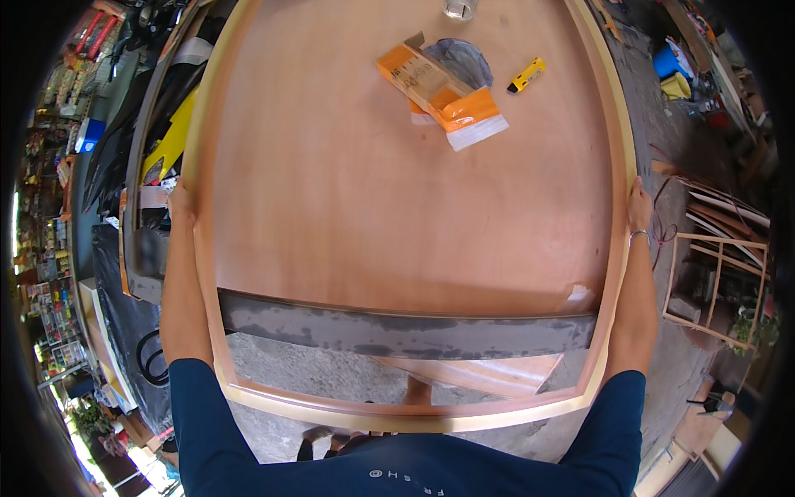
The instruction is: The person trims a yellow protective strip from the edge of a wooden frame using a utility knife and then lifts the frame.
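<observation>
My left hand [180,202] and my right hand [638,205] grip opposite sides of a large light wooden frame [497,414], whose near rail crosses low, by my body. Inside it lies a plywood sheet [331,174] with a dark grey, mottled bar [406,333] along its near edge. On the sheet are a torn orange-and-brown package [422,81], crumpled grey material [466,58] partly beneath it, and a yellow-and-black utility knife [527,74]. A pale cup-like item [458,8] is cut off at the top.
Packed shelves [45,248] and black sheeting [124,331] line the left, with a yellow object [170,137] beside the frame. At right are a blue bucket [667,60], stacked boards [716,207] and a small wooden frame [714,290]. Concrete floor [298,369] shows below.
</observation>
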The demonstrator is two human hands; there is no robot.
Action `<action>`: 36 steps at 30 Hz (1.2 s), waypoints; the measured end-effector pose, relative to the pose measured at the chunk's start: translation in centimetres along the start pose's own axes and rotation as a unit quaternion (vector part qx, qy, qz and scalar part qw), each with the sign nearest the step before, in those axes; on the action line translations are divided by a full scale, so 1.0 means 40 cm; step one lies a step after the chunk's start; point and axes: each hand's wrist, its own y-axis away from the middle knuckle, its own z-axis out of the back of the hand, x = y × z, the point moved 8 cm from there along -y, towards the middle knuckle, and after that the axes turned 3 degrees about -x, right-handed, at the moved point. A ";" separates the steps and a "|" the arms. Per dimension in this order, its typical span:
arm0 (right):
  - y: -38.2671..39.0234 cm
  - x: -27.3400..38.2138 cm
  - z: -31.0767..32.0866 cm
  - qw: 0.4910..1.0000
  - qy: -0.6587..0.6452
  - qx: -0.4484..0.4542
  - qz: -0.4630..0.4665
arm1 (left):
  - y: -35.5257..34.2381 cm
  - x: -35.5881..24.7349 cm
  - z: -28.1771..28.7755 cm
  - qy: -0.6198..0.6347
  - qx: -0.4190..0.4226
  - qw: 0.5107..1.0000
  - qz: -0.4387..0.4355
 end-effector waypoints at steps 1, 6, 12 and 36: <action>-0.001 0.014 -0.009 1.000 0.003 0.002 0.006 | -0.020 0.014 0.004 0.001 0.009 1.000 0.005; -0.029 0.033 -0.014 0.989 0.134 -0.029 0.051 | -0.089 0.012 0.000 -0.001 0.058 0.998 -0.012; 0.190 0.580 -0.217 0.865 0.137 -0.050 0.481 | 0.024 -0.063 0.060 -0.267 -0.002 0.959 -0.094; 0.544 0.497 -0.075 0.723 -0.598 0.342 -0.052 | 1.286 0.403 1.082 -0.147 -0.313 0.936 -0.063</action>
